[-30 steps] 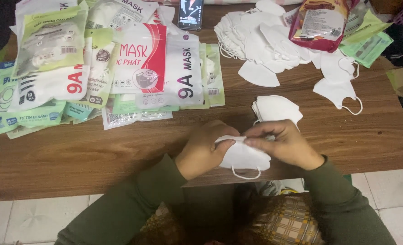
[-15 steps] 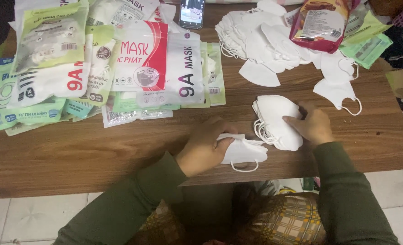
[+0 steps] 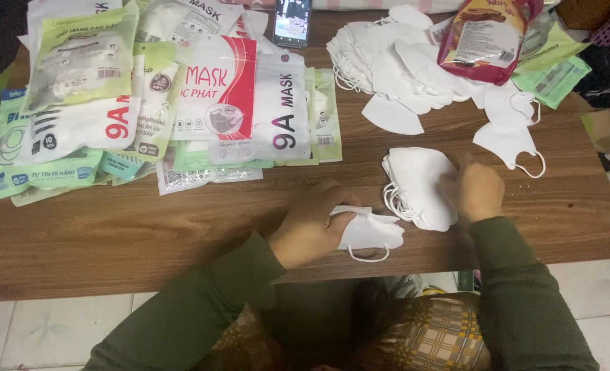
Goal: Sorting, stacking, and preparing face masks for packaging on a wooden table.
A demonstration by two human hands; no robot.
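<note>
My left hand [image 3: 313, 230] pinches a folded white face mask [image 3: 372, 232] near the front edge of the wooden table [image 3: 112, 233]; an ear loop hangs below it. My right hand [image 3: 478, 191] rests on the right side of a small stack of white masks [image 3: 418, 184], fingers touching the top one. Whether it grips a mask I cannot tell.
A heap of loose white masks [image 3: 401, 69] lies at the back right, with a single mask [image 3: 511, 141] beside it. Packaged mask bags [image 3: 147, 103] cover the back left. A phone [image 3: 292, 20] stands at the back, a red pouch [image 3: 487, 38] and green packets [image 3: 552, 75] far right.
My right hand left the mask held by both hands and moved right onto the small stack. My left hand keeps the folded mask, shifted slightly left.
</note>
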